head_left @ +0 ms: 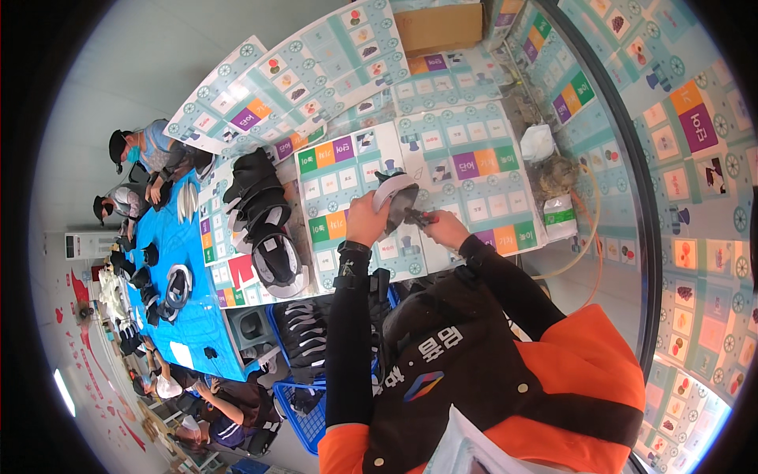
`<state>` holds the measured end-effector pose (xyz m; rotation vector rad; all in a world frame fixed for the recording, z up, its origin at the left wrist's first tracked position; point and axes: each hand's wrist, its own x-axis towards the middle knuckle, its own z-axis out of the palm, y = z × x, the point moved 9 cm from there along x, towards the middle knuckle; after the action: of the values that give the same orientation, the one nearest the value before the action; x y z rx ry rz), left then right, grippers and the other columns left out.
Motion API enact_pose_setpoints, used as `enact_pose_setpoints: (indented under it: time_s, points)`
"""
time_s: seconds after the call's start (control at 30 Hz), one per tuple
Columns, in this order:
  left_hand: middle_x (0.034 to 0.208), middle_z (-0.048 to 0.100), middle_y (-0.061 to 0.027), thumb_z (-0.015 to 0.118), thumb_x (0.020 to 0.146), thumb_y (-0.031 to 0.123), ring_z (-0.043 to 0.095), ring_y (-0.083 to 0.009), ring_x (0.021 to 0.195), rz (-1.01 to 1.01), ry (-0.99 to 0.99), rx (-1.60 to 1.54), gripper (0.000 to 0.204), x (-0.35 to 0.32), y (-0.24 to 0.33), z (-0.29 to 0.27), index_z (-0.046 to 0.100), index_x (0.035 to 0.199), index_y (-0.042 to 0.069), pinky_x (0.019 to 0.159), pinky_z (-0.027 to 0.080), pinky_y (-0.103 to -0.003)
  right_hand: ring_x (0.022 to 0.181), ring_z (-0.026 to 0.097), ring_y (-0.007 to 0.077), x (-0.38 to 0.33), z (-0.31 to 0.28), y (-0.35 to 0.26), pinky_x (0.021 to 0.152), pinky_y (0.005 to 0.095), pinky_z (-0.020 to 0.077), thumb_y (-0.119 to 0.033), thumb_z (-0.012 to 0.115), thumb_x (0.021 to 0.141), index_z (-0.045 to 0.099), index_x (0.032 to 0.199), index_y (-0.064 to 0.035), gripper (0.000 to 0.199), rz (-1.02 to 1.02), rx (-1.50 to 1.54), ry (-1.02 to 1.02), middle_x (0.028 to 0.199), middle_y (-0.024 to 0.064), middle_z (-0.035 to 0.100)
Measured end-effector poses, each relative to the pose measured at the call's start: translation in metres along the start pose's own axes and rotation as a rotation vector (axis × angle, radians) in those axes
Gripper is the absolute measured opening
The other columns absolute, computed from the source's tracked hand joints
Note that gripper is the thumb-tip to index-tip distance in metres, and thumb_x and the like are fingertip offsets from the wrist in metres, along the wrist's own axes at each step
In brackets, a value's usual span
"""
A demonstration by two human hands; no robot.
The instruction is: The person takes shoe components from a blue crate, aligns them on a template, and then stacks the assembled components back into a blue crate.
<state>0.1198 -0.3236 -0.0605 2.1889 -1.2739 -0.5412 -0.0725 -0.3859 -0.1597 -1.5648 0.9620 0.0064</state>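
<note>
My left hand (367, 223) grips a grey and black shoe (403, 199) by its side and holds it a little above the patterned tabletop (474, 201). Closed around a small dark hand tool with reddish handles (418, 216), which looks like pliers, my right hand (447, 230) keeps the tool's tip at the near side of the shoe. The exact contact of the tip is too small to tell. A row of black and grey shoes (276, 265) stands to the left of my left hand.
Blue baskets (304, 415) with dark shoe parts stand below the table edge. A white bag (536, 143), a white and green container (559, 215) and a yellowish hose (588, 237) lie to the right. Co-workers sit around a blue-covered table (170, 276) at left.
</note>
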Motion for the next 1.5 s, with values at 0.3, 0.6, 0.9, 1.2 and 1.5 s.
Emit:
enact_pose_setpoints:
  time_s: [0.3,0.6,0.9,1.2,1.5]
  points:
    - [0.095,0.071,-0.0280,0.069,0.093,0.033,0.066,-0.0482,0.092,0.069,0.049,0.089,0.037,0.001,0.011,-0.001,0.071,0.107,-0.001,0.081,0.053,-0.054,0.054,0.063,0.0233,0.000,-0.003,0.021,0.057,0.0354,0.0482,-0.019,0.065,0.082,0.065,0.076,0.0034,0.023,-0.005,0.007,-0.010,0.061,0.0122,0.064]
    - [0.095,0.071,-0.0280,0.069,0.093,0.034,0.067,-0.0473,0.091,0.059,0.041,0.009,0.038,0.003,0.009,0.002,0.071,0.111,0.000,0.082,0.053,-0.054,0.091,0.066,0.0492,-0.009,-0.023,0.006,0.081,0.0542,0.0520,-0.018,0.057,0.084,0.068,0.094,0.0027,0.025,-0.104,-0.201,0.282,0.088,0.0293,0.069]
    - [0.106,0.073,-0.0245,0.070,0.090,0.033,0.063,-0.0467,0.107,-0.020,-0.039,0.059,0.040,0.014,0.019,0.011,0.071,0.115,0.002,0.093,0.052,-0.053,0.090,0.064,0.0510,-0.012,-0.031,-0.005,0.081,0.0577,0.0507,-0.020,0.056,0.087,0.068,0.095,-0.0002,0.025,-0.166,-0.174,0.292,0.089,0.0294,0.068]
    - [0.106,0.073,-0.0252,0.070,0.089,0.033,0.062,-0.0468,0.107,-0.028,-0.025,0.049,0.042,0.010,0.011,0.011,0.071,0.116,0.001,0.094,0.052,-0.052,0.089,0.064,0.0509,-0.023,-0.039,-0.004,0.080,0.0573,0.0511,-0.022,0.059,0.086,0.067,0.095,-0.0006,0.024,-0.111,-0.193,0.340,0.087,0.0292,0.069]
    - [0.106,0.072,-0.0245,0.070,0.090,0.033,0.063,-0.0459,0.107,-0.029,-0.039,0.056,0.041,0.011,0.013,0.014,0.071,0.116,0.001,0.093,0.052,-0.052,0.091,0.065,0.0497,-0.016,-0.024,0.015,0.081,0.0562,0.0511,-0.022,0.060,0.086,0.067,0.095,0.0006,0.025,-0.093,-0.205,0.258,0.089,0.0286,0.069]
